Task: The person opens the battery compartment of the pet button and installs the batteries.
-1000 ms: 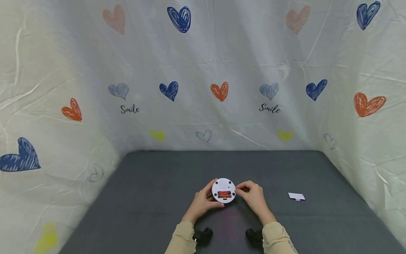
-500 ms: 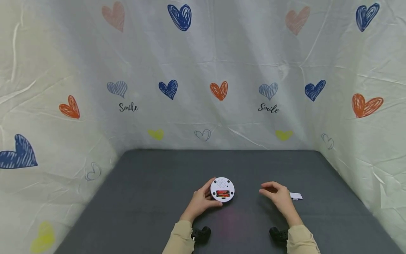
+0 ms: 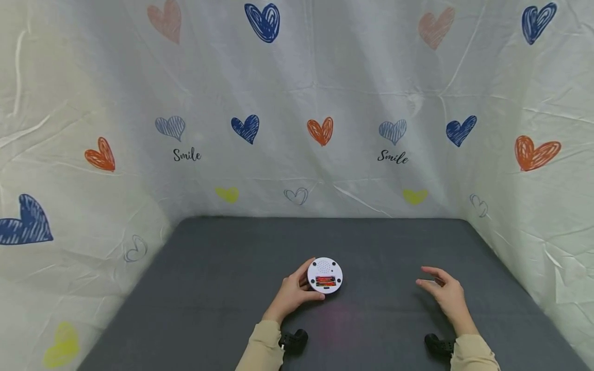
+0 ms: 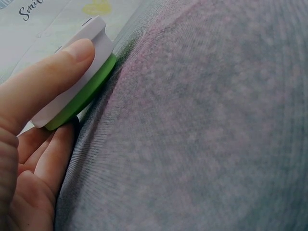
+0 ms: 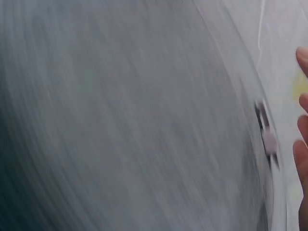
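Observation:
My left hand (image 3: 290,296) grips a round white device (image 3: 325,268) by its left edge, thumb at the front and fingers behind. Its underside faces up, with small dark feet, speaker holes and an uncovered compartment holding red batteries (image 3: 326,281). The left wrist view shows the device's white side and green rim (image 4: 91,89) under the thumb. Out to the right, my right hand (image 3: 446,296) hovers with thumb and fingers apart, holding nothing. A sliver of the white battery cover (image 3: 437,282) shows behind its fingers; the hand hides the rest. The right wrist view is blurred.
Both hands are over a dark grey cloth-covered table (image 3: 241,247). A white curtain (image 3: 352,170) printed with hearts stands around its back and sides. A black wrist-worn device (image 3: 438,345) is at the right sleeve, another (image 3: 294,341) at the left.
My right hand has let go of the device's right edge and moved right to the white cover, its fingers spreading. The left hand still holds the device in nearly the same place.

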Available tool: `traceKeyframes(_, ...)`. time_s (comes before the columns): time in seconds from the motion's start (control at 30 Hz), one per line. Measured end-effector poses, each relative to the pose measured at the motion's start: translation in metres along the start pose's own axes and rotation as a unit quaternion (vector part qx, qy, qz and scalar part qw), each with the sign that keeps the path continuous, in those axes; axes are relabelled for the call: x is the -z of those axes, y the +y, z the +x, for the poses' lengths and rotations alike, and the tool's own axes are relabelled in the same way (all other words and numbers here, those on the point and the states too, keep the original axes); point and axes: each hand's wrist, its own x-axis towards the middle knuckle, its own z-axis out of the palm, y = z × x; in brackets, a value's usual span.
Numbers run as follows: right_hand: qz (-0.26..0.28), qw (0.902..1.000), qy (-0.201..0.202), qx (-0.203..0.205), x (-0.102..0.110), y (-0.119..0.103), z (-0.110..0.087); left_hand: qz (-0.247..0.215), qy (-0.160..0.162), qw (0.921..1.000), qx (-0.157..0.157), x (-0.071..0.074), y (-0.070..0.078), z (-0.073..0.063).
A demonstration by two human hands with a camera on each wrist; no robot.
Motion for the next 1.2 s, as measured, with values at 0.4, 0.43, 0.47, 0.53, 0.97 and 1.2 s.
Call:
traceKeyframes(0.4, -0.117, 0.9916, -0.046, -0.03, 0.019, 0.022, 0.003, 0.005, 0.002, 1.0, -0.001, 0.0, -0.001, -0.001)
traceKeyframes(0.43, -0.12, 0.9912, -0.044, -0.033, 0.019, 0.022, 0.004, 0.005, 0.002, 1.0, -0.001, 0.0, 0.0, -0.001)
traceKeyframes(0.47, -0.126, 0.9905, -0.042, -0.035, 0.019, 0.023, 0.004, 0.004, 0.001, 1.0, 0.0, 0.0, 0.0, -0.001)
traceKeyframes(0.53, -0.139, 0.989, -0.038, -0.035, 0.017, 0.023, 0.004, 0.003, 0.002, 1.0, 0.0, 0.0, 0.0, -0.001)
traceKeyframes(0.97, -0.166, 0.9855, 0.013, -0.033, 0.011, 0.018, 0.002, 0.007, 0.0, 1.0, 0.001, 0.0, 0.001, -0.003)
traceKeyframes(1.2, -0.131, 0.9896, 0.051, -0.03, 0.0, 0.01, 0.002, 0.003, 0.0, 1.0, -0.004, 0.001, 0.002, -0.003)
